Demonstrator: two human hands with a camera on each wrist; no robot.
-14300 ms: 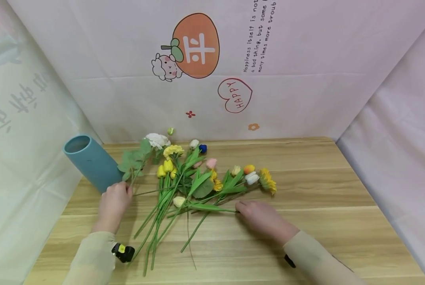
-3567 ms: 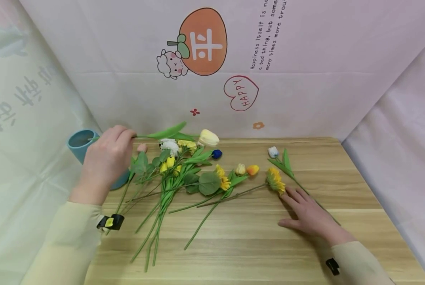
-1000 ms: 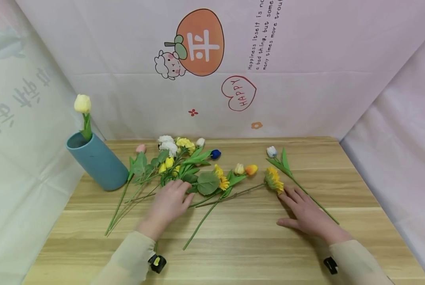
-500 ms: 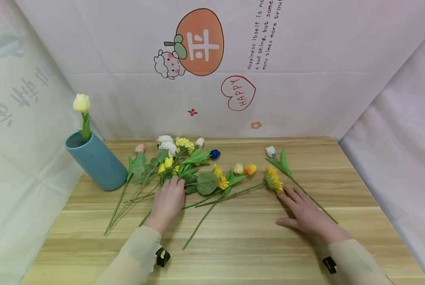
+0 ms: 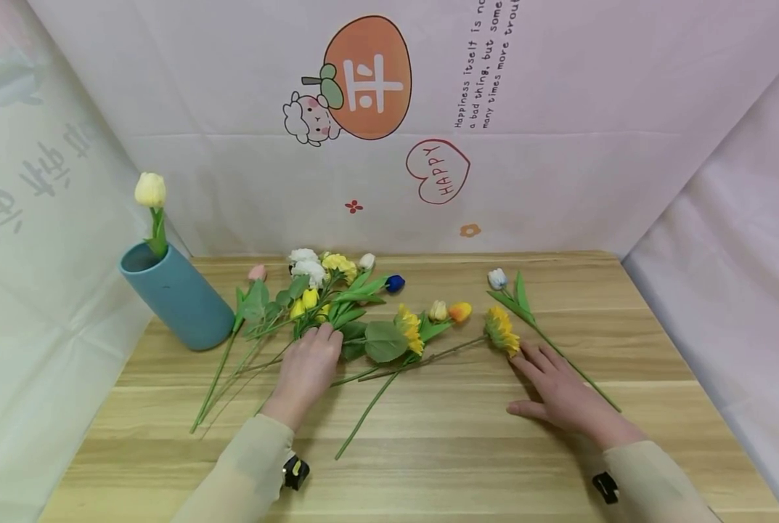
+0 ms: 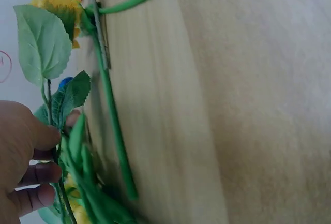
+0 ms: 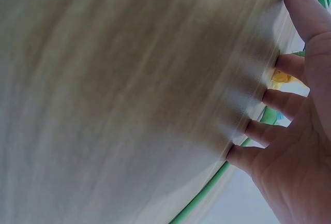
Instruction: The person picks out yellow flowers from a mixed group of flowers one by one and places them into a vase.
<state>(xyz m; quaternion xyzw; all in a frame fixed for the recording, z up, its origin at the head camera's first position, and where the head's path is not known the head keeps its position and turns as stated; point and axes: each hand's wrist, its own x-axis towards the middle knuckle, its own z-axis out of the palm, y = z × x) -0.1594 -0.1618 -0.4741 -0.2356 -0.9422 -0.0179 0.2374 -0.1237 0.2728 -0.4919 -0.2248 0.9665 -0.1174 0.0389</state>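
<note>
The left hand (image 5: 308,367) pinches a sunflower (image 5: 409,330) by its thin dark stem, the stem running between the thumb and the curled fingers, below a broad green leaf (image 6: 44,43) that partly covers the yellow head in the left wrist view. That flower lies across the middle of the desk (image 5: 480,465), its head pointing to the right. The right hand (image 5: 562,392) is spread on the wood with the fingers apart and the thumb held away from them, gripping nothing; its fingertips reach a second sunflower (image 5: 502,330), though whether they touch it cannot be told. A pale blue-and-white tulip (image 5: 496,279) lies beyond the right hand, its green stem slanting past that hand's outer side. Between the two sunflowers, a little farther back, an orange tulip (image 5: 459,312) and a small cream tulip (image 5: 438,311) sit side by side. Behind the left hand the flowers crowd together: yellow tulips (image 5: 309,298), white blooms (image 5: 307,272), a ruffled yellow flower (image 5: 340,267), a white tulip (image 5: 366,261) and a dark blue tulip (image 5: 395,283). A pink tulip (image 5: 257,272) lies left of that cluster. At the far left stands a blue vase (image 5: 183,298) holding one large cream tulip (image 5: 150,190), its bloom above the rim. White cloth (image 5: 559,181) printed with a red HAPPY heart (image 5: 438,171) hangs behind the desk.
</note>
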